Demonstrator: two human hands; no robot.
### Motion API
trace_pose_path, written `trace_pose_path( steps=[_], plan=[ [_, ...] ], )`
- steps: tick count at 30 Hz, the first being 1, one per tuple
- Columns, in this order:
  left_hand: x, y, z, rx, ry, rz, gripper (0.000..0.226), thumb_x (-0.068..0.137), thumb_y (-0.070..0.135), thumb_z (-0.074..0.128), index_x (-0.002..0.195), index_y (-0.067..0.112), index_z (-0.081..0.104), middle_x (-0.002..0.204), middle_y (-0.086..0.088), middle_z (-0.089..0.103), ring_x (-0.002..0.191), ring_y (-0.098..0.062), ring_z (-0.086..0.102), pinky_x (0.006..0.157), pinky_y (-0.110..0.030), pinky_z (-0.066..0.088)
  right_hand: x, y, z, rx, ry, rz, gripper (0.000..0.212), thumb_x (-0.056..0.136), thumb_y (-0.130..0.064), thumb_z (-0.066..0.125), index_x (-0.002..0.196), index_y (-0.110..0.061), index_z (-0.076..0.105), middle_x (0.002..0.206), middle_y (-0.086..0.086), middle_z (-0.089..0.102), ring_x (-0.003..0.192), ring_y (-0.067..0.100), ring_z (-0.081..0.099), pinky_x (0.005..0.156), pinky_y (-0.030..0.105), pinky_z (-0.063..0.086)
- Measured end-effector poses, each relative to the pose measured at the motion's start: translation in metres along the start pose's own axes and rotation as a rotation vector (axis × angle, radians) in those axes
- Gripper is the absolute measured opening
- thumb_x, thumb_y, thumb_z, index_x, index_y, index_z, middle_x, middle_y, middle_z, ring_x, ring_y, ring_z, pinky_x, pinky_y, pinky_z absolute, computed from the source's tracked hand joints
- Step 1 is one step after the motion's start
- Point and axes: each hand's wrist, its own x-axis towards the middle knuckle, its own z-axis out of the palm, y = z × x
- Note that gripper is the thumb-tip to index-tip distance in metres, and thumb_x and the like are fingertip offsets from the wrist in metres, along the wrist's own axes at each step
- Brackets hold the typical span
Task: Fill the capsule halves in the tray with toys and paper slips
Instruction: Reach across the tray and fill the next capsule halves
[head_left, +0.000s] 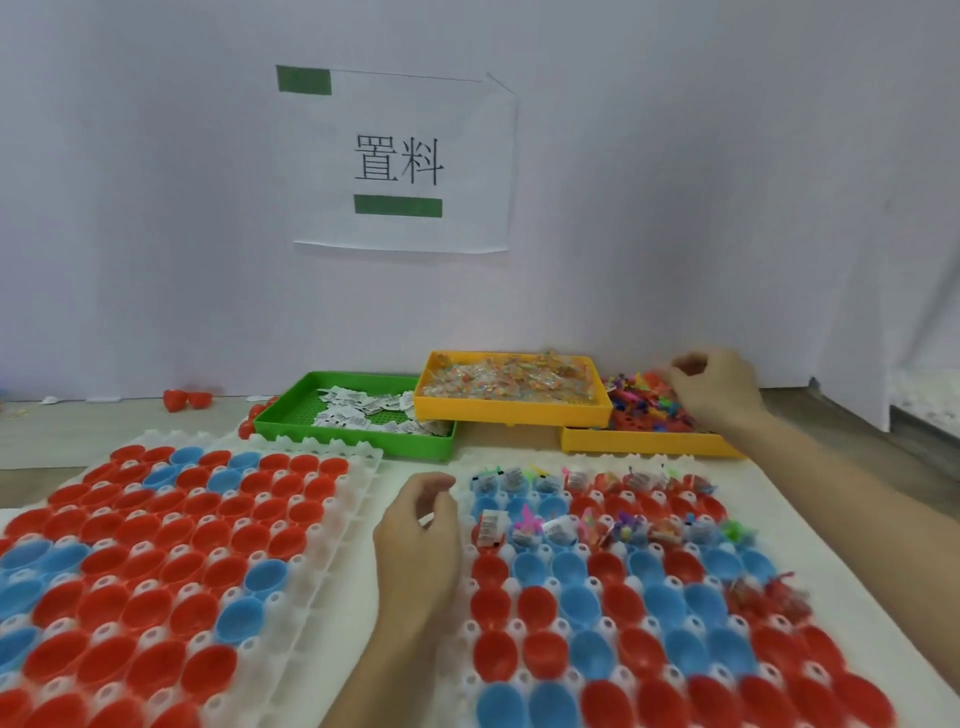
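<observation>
Near rows of right tray (675, 691): red, blue capsule halves (576, 605) empty. Far rows at 12 o'clock hold toys, paper slips (491, 527). Most left to fill. Left hand (418, 540) loosely curled, holds nothing. Right hand (714, 387) pinches in toy bin (649, 441) at 2 o'clock; can't tell what.

The left tray (332, 525) is cut off by the frame's left and bottom edges; print on the paper slips (363, 410) is illegible.
</observation>
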Motion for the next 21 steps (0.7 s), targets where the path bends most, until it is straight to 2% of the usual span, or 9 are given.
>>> trace_pose_path(
  steps=[2, 4, 7, 11, 14, 16, 18, 21],
  plan=[
    [0.000, 0.000, 0.003, 0.007, 0.003, 0.012, 0.027, 0.095, 0.008, 0.054, 0.088, 0.029, 0.068, 0.091, 0.017, 0.069, 0.087, 0.013, 0.058, 0.073, -0.012, 0.042, -0.019, -0.008, -0.013, 0.074, 0.021, -0.061, 0.021, 0.093, -0.026, 0.069, 0.076, -0.013, 0.069, 0.071, -0.003, 0.071, 0.068, 0.011, 0.065, 0.067, 0.018, 0.044],
    [-0.001, 0.001, 0.004, 0.011, 0.009, 0.018, 0.027, 0.094, 0.006, 0.054, 0.087, 0.028, 0.068, 0.090, 0.016, 0.069, 0.085, 0.015, 0.058, 0.072, -0.012, 0.041, -0.043, -0.019, -0.025, 0.159, -0.041, -0.114, 0.017, 0.091, -0.025, 0.071, 0.076, -0.017, 0.071, 0.063, -0.006, 0.072, 0.059, 0.002, 0.067, 0.057, 0.009, 0.045],
    [-0.002, 0.001, 0.003, 0.002, 0.007, 0.018, 0.027, 0.094, 0.006, 0.053, 0.089, 0.027, 0.069, 0.091, 0.016, 0.069, 0.086, 0.015, 0.057, 0.072, -0.013, 0.041, -0.077, -0.030, -0.040, 0.254, -0.204, -0.170, 0.010, 0.089, -0.023, 0.072, 0.081, -0.017, 0.072, 0.071, -0.003, 0.075, 0.063, 0.010, 0.072, 0.059, 0.014, 0.052],
    [-0.001, 0.000, 0.004, 0.008, 0.001, 0.040, 0.027, 0.094, 0.005, 0.054, 0.089, 0.027, 0.069, 0.091, 0.015, 0.069, 0.087, 0.013, 0.059, 0.073, -0.013, 0.041, -0.101, -0.030, -0.061, 0.294, -0.373, -0.215, 0.011, 0.084, -0.023, 0.073, 0.075, -0.017, 0.072, 0.070, 0.003, 0.074, 0.062, 0.016, 0.070, 0.062, 0.016, 0.053],
    [-0.001, -0.001, 0.004, 0.025, -0.001, 0.042, 0.029, 0.095, 0.005, 0.053, 0.088, 0.029, 0.069, 0.092, 0.015, 0.069, 0.090, 0.009, 0.060, 0.075, -0.013, 0.042, -0.105, -0.024, -0.070, 0.269, -0.466, -0.202, 0.015, 0.078, -0.031, 0.075, 0.071, -0.019, 0.072, 0.070, 0.004, 0.073, 0.063, 0.015, 0.070, 0.063, 0.016, 0.053],
    [0.000, -0.002, 0.003, 0.036, -0.004, 0.051, 0.030, 0.094, 0.005, 0.053, 0.088, 0.030, 0.068, 0.092, 0.014, 0.069, 0.090, 0.009, 0.060, 0.077, -0.015, 0.043, -0.105, -0.020, -0.074, 0.232, -0.550, -0.198, 0.010, 0.080, -0.026, 0.077, 0.071, -0.023, 0.074, 0.074, 0.002, 0.075, 0.069, 0.014, 0.072, 0.068, 0.018, 0.054],
    [0.000, -0.002, 0.003, 0.041, -0.006, 0.056, 0.031, 0.094, 0.004, 0.053, 0.088, 0.030, 0.068, 0.092, 0.015, 0.069, 0.089, 0.010, 0.060, 0.077, -0.016, 0.043, -0.105, -0.017, -0.077, 0.193, -0.657, -0.204, 0.015, 0.083, -0.018, 0.078, 0.073, -0.028, 0.075, 0.077, 0.000, 0.076, 0.073, 0.013, 0.072, 0.072, 0.019, 0.054],
    [0.000, -0.003, 0.005, 0.052, -0.009, 0.057, 0.030, 0.094, 0.005, 0.053, 0.088, 0.030, 0.068, 0.092, 0.016, 0.069, 0.089, 0.012, 0.060, 0.078, -0.018, 0.044, -0.108, -0.018, -0.079, 0.124, -0.762, -0.209, 0.016, 0.083, -0.017, 0.079, 0.073, -0.028, 0.076, 0.078, -0.003, 0.075, 0.072, 0.010, 0.071, 0.072, 0.018, 0.054]
  ],
)
